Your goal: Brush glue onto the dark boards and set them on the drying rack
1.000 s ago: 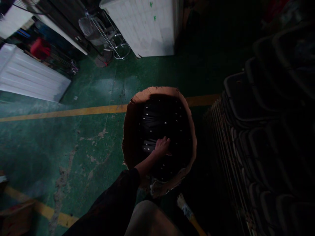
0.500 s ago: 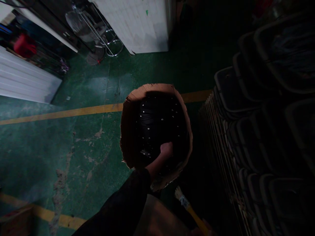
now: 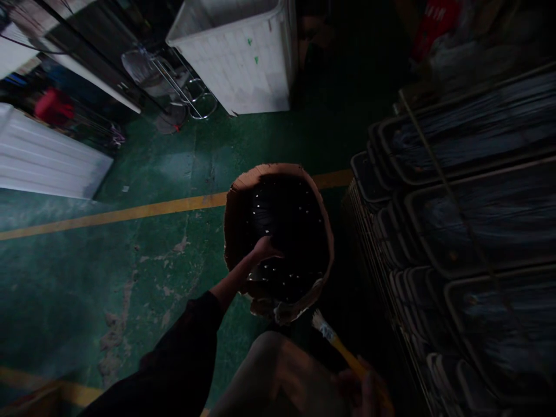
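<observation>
A worn brown cardboard container (image 3: pixel 234 226) stands on the green floor, filled with dark pieces that show small bright spots. My left hand (image 3: pixel 266 248) reaches down into it, fingers curled onto the dark pieces; what it grips is too dark to make out. At the bottom right my right hand (image 3: pixel 362 391) is closed round the yellow handle of a paintbrush (image 3: pixel 336 343), bristles pointing up and left towards the container's torn near rim. My knee (image 3: pixel 264 370) shows below.
Stacks of dark trays (image 3: pixel 456 231) holding long dark items fill the right side. A white bin (image 3: pixel 243 55) and a metal stool (image 3: pixel 174 81) stand at the back. White panels (image 3: pixel 47 159) lie at left. A yellow line (image 3: pixel 130 211) crosses the floor.
My left hand has shifted left and farther inside the container. The right hand with the brush has come into view at the bottom. The view has tilted, showing more of the trays.
</observation>
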`<state>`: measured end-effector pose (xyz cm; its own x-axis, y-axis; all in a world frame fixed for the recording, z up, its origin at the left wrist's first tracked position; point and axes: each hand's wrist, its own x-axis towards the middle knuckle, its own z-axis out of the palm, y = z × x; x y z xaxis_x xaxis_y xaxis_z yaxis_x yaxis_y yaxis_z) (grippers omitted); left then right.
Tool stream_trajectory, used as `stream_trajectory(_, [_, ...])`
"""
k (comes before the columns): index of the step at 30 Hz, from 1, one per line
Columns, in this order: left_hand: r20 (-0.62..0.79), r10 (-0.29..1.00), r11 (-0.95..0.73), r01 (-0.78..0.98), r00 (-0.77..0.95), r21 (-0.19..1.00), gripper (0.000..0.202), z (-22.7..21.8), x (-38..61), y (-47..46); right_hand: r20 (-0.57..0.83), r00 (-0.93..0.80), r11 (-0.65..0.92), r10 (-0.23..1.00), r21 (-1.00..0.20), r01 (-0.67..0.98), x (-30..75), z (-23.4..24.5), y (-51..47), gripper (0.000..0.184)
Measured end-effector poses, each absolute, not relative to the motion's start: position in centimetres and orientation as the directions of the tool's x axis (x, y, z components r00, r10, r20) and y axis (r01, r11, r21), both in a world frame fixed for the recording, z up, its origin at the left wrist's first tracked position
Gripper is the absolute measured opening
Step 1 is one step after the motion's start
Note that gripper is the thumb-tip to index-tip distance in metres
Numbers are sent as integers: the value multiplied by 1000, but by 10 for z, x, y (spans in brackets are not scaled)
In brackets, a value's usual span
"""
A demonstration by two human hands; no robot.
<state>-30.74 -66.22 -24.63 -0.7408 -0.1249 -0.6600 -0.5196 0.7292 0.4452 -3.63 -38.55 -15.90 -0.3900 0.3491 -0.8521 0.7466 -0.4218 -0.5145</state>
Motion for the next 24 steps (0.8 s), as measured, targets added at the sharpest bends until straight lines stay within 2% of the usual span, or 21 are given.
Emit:
stream_trajectory(2, [-626,-164,512,-608,-763,607,56,-211,-306,-684,-834,-420,-384,357,-542,748,-40,-145,-383,75])
stream_trajectory(4, [-623,-178,308,-644,-762,700,57,-172,-300,-699,-801,-455,-328,389,-582,744,-47,-128,-383,73])
stream_trajectory(7, [-641,-189,104,-664,-744,740,56,-113,-284,-710,-749,-527,-269,402,-647,713,-56,-99,-386,71])
stream_trajectory(10, [-635,-193,4,-648,-748,762,56,-60,-262,-705,-664,-613,-230,428,-736,637,-56,-68,-389,66])
stream_trajectory(12, [-663,-138,-43,-664,-736,746,58,-29,-248,-693,-597,-652,-189,467,-788,586,-46,-45,-389,60])
stream_trajectory(16, [-719,-25,-14,-719,-694,694,70,32,-223,-653,-481,-626,-171,614,-855,490,2,6,-387,48])
stream_trajectory(20, [-704,43,197,-684,-709,702,78,89,-205,-597,-387,-515,-170,765,-893,417,67,51,-379,43])
stream_trajectory(22, [-649,179,304,-586,-739,751,66,115,-194,-565,-352,-400,-180,846,-895,408,102,70,-375,43])
stream_trajectory(24, [-566,370,372,-441,-737,817,48,138,-179,-535,-311,-234,-204,921,-898,390,137,86,-373,45])
